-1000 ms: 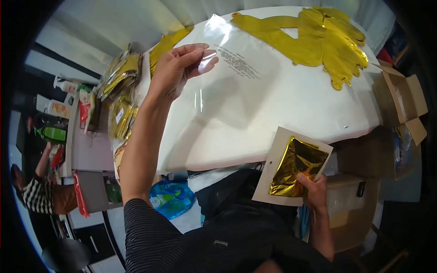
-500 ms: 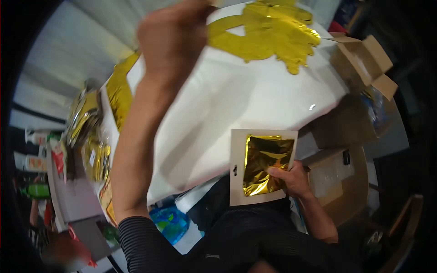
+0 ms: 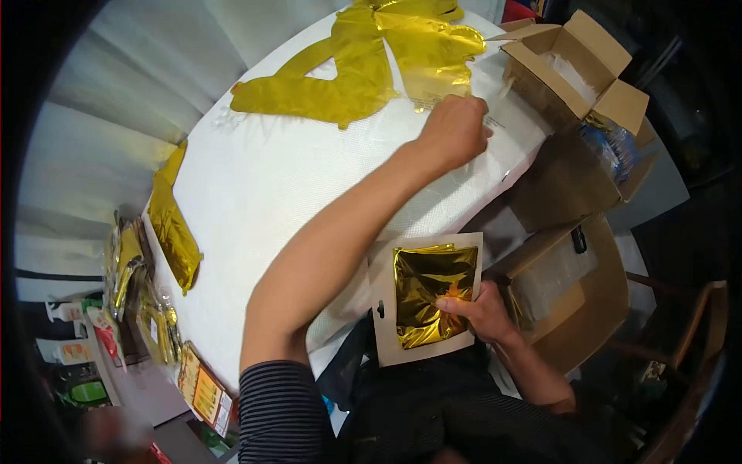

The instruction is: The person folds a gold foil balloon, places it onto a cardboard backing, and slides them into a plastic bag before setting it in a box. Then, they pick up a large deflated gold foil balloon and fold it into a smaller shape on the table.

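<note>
My right hand (image 3: 492, 311) grips a white card (image 3: 386, 340) by its edge, its thumb pressing a folded gold foil sheet (image 3: 433, 286) against it. The card has a hanging slot on its left side. My left arm reaches across the white table. My left hand (image 3: 456, 131) is closed at what looks like a clear plastic bag (image 3: 496, 122) with small print; its fingertips are mostly hidden. Just beyond that hand, a flat gold foil piece (image 3: 348, 85), like an uninflated balloon, lies spread on the table.
Open cardboard boxes (image 3: 541, 85) stand on the right, one holding clear plastic. Another gold foil piece (image 3: 171, 224) lies at the table's (image 3: 255, 185) left edge. Packed gold foil packets (image 3: 158, 325) and an orange printed packet (image 3: 207, 394) are at lower left, near bottles (image 3: 66, 311).
My left hand has come down from the top of the view and moved right, to the foil's near edge. My right hand still holds the card. The view has shifted.
</note>
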A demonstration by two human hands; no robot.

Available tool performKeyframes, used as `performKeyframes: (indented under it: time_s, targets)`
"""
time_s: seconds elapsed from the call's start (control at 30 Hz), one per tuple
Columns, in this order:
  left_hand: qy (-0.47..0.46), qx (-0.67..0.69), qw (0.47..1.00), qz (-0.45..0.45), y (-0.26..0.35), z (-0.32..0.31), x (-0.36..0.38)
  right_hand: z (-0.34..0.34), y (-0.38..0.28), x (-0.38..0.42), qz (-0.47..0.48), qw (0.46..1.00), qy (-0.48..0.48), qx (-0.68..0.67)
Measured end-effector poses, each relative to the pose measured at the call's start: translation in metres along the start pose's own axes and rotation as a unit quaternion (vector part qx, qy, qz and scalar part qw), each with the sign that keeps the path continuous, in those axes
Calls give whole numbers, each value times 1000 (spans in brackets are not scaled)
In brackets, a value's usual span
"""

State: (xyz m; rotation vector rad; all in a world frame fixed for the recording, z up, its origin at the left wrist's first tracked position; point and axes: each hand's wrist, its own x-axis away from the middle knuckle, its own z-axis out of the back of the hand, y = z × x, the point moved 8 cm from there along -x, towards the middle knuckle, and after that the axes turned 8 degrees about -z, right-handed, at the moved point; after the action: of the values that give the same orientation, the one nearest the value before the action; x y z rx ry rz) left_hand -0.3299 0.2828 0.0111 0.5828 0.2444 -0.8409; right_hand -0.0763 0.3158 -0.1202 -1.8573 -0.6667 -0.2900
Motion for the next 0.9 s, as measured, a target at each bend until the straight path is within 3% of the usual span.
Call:
performKeyframes:
  time_s: [0.03,0.07,0.1,0.17,0.23,0.33,0.43,0.57,0.63,0.7,0.83,0.9]
  targets:
    - [15,55,998,-37,2,13,3,-1,-1,-2,-11,1000,-8,2]
    - [-57,74,996,5,-7,12,7,-2,-1,-4,-20,1000,-15,4]
    - [-62,74,995,4,-13,16,11,0,0,-7,-20,1000,-13,-1]
    - [-83,268,949,140,-39,6,21,-1,1,-11,-23,999,-26,32]
    - [-81,291,938,173,-42,3,24,-2,0,-13,-23,999,-26,30]
    - [-31,415,877,240,-53,-5,27,-5,0,-11,-25,999,-26,25]
    - [-19,471,832,292,-58,-3,28,-5,-2,-7,-26,999,-21,27]
    - [12,460,832,308,-64,29,33,-5,1,-5,-13,999,-25,33]
    - [50,439,845,301,-72,68,39,-6,2,-6,-16,999,-29,35]
    - [73,343,905,240,-81,110,47,-7,1,-5,-19,999,-29,36]
    - [191,54,966,167,-62,243,91,-10,-8,-2,-3,1000,-16,20]
    - [255,-161,953,39,-28,299,125,-11,-6,-4,-10,1000,-22,5]
